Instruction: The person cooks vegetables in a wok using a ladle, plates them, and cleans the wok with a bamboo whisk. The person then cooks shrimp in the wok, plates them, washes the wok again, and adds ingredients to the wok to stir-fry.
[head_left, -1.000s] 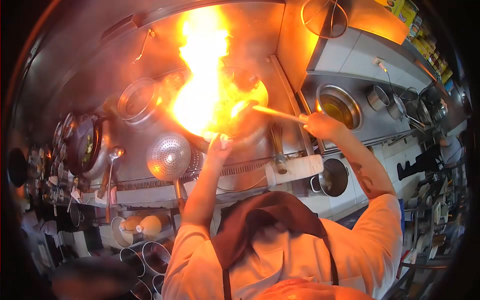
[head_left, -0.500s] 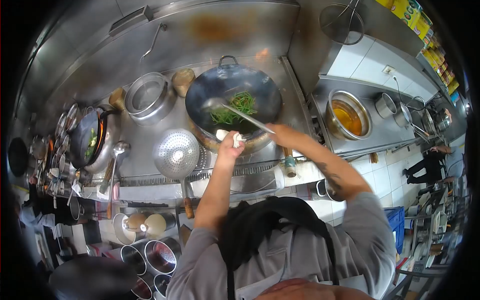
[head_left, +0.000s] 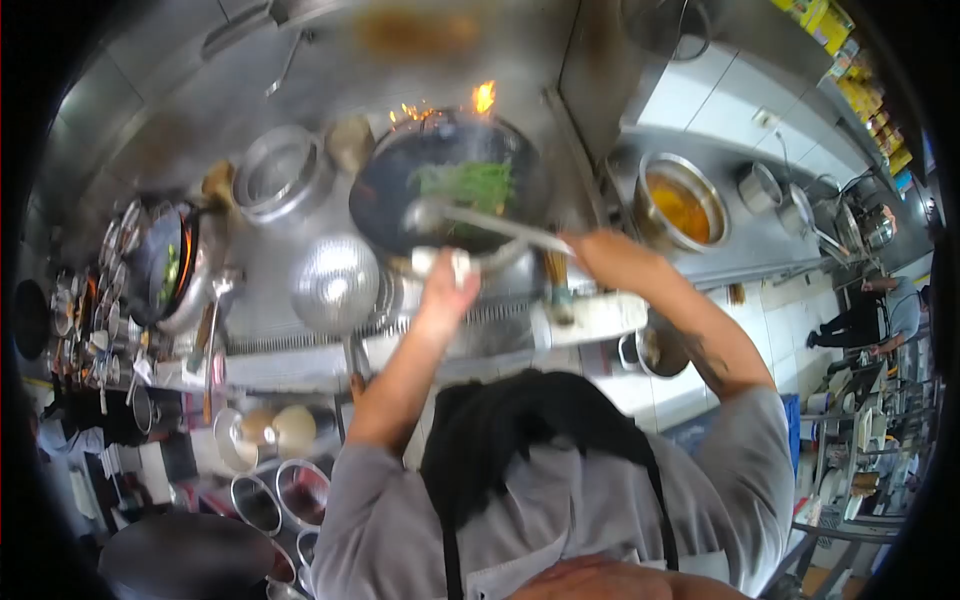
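Note:
A dark wok (head_left: 378, 205) sits over the burner with long green vegetables (head_left: 466, 187) in it, blurred by motion. My left hand (head_left: 446, 292) is closed around a folded white cloth (head_left: 440, 262) at the wok's near rim; whether the rim itself is gripped inside the cloth is hidden. The fingers of my right hand (head_left: 606, 258) wrap the handle of a metal ladle (head_left: 510, 228). Its bowl is inside the wok, on the near left side of the vegetables. Flames (head_left: 484, 97) rise behind the far rim.
Left of the wok lie a perforated strainer (head_left: 335, 285) and a metal pot (head_left: 275, 175). Another wok (head_left: 160, 265) with fire beside it is farther left. A metal bowl of orange liquid (head_left: 683, 205) stands on the right counter. A person (head_left: 895, 310) is at far right.
Flames have flared up behind the wok. The vegetables have shifted towards the far side and are blurred. The whole view has shifted slightly; both hands keep their holds.

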